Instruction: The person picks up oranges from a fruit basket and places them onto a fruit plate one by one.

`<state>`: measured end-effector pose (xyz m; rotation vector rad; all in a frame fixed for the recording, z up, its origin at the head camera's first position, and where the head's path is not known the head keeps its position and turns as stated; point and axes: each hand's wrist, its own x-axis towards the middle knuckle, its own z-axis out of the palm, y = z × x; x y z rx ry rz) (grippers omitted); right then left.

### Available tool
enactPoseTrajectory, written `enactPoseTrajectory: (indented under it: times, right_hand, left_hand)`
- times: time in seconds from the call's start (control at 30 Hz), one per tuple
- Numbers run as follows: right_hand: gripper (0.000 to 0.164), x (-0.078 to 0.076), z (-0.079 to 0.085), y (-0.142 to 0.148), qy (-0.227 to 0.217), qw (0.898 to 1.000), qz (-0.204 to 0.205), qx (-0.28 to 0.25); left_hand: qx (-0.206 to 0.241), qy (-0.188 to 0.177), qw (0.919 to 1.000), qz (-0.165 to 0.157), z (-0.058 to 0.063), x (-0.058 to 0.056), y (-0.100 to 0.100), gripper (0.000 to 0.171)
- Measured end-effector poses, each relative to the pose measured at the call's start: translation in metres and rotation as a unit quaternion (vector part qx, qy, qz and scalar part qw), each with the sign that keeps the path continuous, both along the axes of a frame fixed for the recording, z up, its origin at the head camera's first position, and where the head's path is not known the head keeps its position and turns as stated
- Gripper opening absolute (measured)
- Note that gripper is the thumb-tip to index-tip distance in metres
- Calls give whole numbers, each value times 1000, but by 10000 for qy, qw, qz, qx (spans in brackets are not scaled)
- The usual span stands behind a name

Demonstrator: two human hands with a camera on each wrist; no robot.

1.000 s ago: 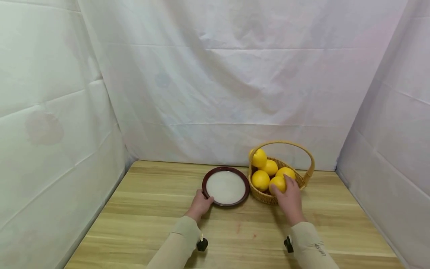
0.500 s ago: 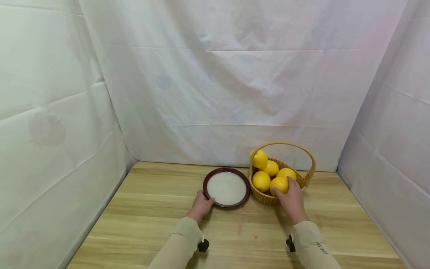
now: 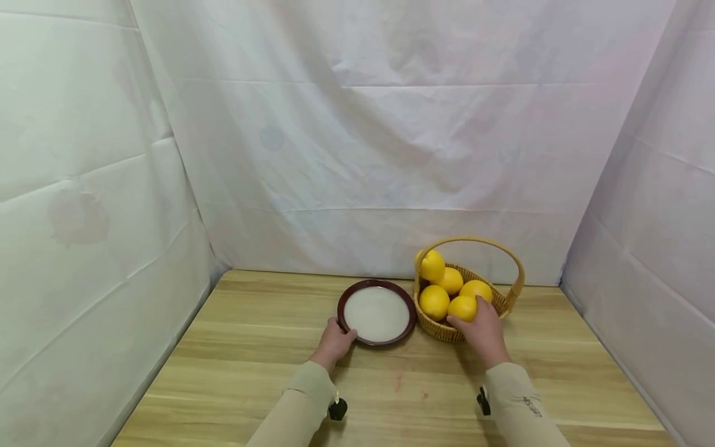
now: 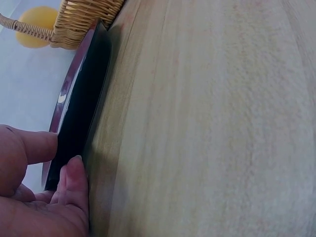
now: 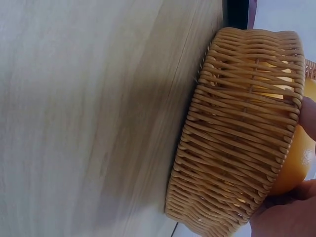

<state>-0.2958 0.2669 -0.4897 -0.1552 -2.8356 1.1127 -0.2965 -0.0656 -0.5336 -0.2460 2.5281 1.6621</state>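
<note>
At the middle of the table in the head view lies a round plate (image 3: 377, 313) with a pale centre and a dark red rim. My left hand (image 3: 334, 341) pinches its near-left edge; the left wrist view has the thumb above the rim and fingers (image 4: 74, 182) beneath. A wicker basket (image 3: 445, 333) with an arched handle stands right of the plate, holding several oranges. My right hand (image 3: 485, 330) grips the front orange (image 3: 462, 308), thumb on its left and fingers on its right. That orange (image 5: 295, 160) still sits at the basket's rim in the right wrist view.
One orange (image 3: 431, 266) rests high at the basket's back left, by the foot of the handle (image 3: 469, 239). White cloth (image 3: 346, 155) hangs behind the wooden table (image 3: 262, 323) and along both sides. The plate's right edge is close against the basket.
My right thumb has slid lower down the front orange, which has turned slightly in place. My left hand keeps its hold on the plate. The head view has shifted a little.
</note>
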Motion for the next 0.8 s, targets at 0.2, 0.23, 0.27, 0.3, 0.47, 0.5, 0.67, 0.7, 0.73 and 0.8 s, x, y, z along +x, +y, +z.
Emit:
enactPoseTrajectory:
  times: [0.2,0.23,0.27,0.3,0.47,0.5,0.67,0.7,0.73,0.8]
  right_hand:
    - [87,0,0,0,227,9997,-14,20]
    - [84,0,0,0,264,9996,-26,25]
    - [82,1,0,0,287,9996,-37,37]
    - [81,1,0,-1,299,9995,-46,40]
    - [81,1,1,-2,259,9996,-51,79]
    - [80,1,1,-2,256,9996,-55,77]
    - [75,1,1,-1,351,9992,-117,118]
    - [73,1,0,-1,377,9991,-136,127]
    - [72,0,0,-1,398,9990,-153,129]
    - [70,0,0,-1,429,9989,-181,103]
  left_hand:
    - [8,-27,10000,-20,-1,-1,-1,56]
    - [12,-23,10000,-25,-1,-1,-1,56]
    - [19,-17,10000,-24,-1,-1,-1,56]
    - [19,-10,10000,-27,-1,-1,-1,56]
    - [20,34,10000,-3,-1,-1,-2,55]
    - [30,35,10000,6,-1,-1,-2,55]
    - [48,50,10000,-16,-1,-1,-1,55]
    - [58,50,10000,-22,-1,0,-1,55]
    - [74,40,10000,-18,-1,0,-1,56]
    - [81,50,10000,1,0,0,-1,56]
